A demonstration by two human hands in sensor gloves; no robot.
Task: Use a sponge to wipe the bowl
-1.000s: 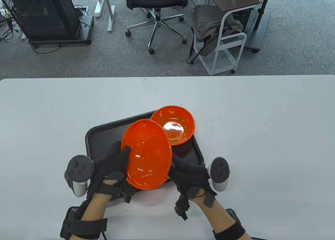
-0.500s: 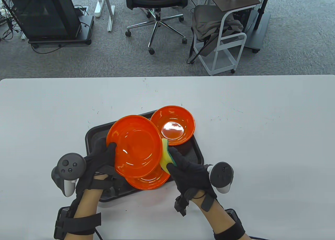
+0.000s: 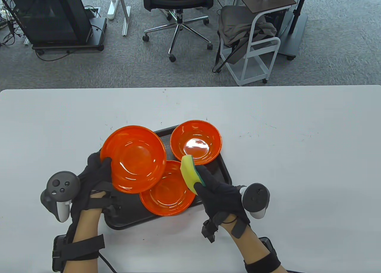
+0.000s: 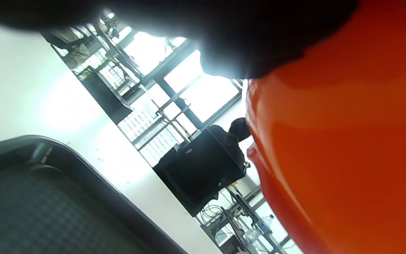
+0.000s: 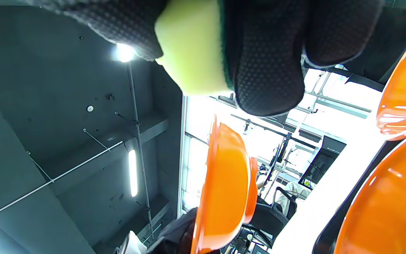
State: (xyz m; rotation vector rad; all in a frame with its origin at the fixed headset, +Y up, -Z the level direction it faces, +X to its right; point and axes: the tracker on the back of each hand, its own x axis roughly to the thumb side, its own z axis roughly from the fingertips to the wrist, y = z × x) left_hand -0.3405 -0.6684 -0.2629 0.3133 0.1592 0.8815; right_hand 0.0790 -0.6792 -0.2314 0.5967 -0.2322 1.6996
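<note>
The left hand [image 3: 95,177], at the lower left of the table view, grips the held bowl [image 3: 133,159] by its lower-left rim, thumb over the edge and the other fingers hidden beneath. This bowl is lifted and tilted, its open side facing up toward the camera, and it overlaps the left part of the tray [image 3: 119,219] and the upper left of the plate [image 3: 171,195] below it. In the left wrist view the bowl's orange underside [image 4: 340,148] fills the right half of the frame, with the dark glove [image 4: 224,31] across the top and a tray corner [image 4: 48,190] at lower left.

The right hand [image 3: 221,200], right of centre near the bottom, pinches the sponge [image 3: 190,173] between thumb and fingers; the yellow face points left toward the held bowl, the green face lies against the fingers. The sponge is apart from the held bowl, over the tray between the plate and the far bowl [image 3: 196,142]. In the right wrist view the sponge [image 5: 192,46] sits at top centre, closed in by gloved fingers [image 5: 266,60] on both sides, and the held bowl [image 5: 224,190] shows edge-on below it.

The far bowl rests on the tray's upper right corner. The tray lies on the white table [image 3: 297,154].
</note>
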